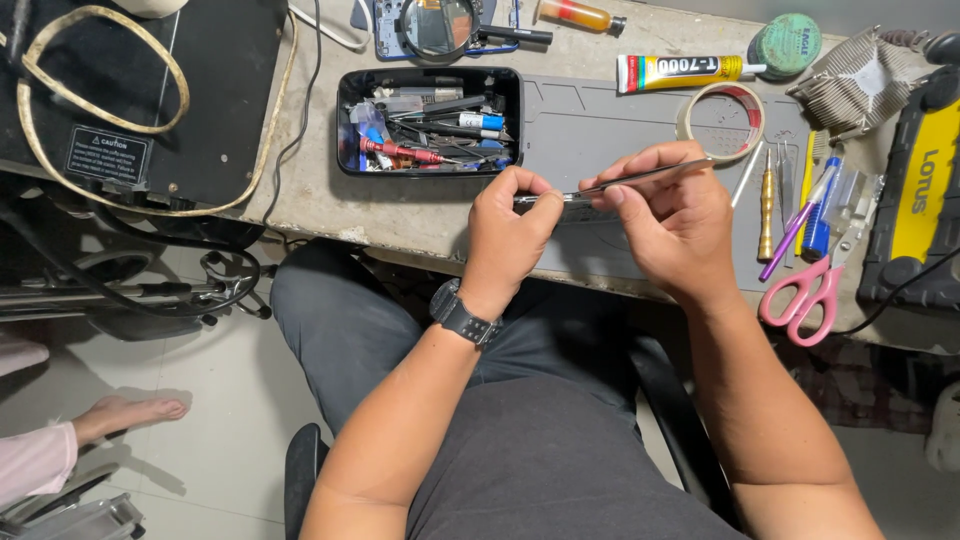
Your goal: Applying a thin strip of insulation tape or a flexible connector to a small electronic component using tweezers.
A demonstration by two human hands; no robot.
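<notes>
A: Head view, quick pass. We see the left hand (508, 228) and right hand (672, 218) close together over the front edge of the grey mat (600, 125), near the table's front edge.

B: Grip state?

A: Right fingers pinched closed around metal tweezers (650, 176), which slant up toward the tape roll (722, 120). Left fingers curled tight on something small and thin at the tweezers' tip; we can't tell what it is, too small and mostly hidden.

B: Progress?

A: Our judgement: mid-step, fine work on that small piece held between both hands. Nothing finished shows on the mat, so most seems left. Can't say more.

B: Surroundings?

A: Black tray (430, 120) of tools sits just left of the mat. Pink scissors (800, 295) lie at the mat's front right corner, with a brass screwdriver (766, 205) and pens beside them. Glue tube (680, 70) near the back edge, magnifier (440, 25) behind the tray. Another person's bare foot (130, 412) on the floor, far left.
</notes>
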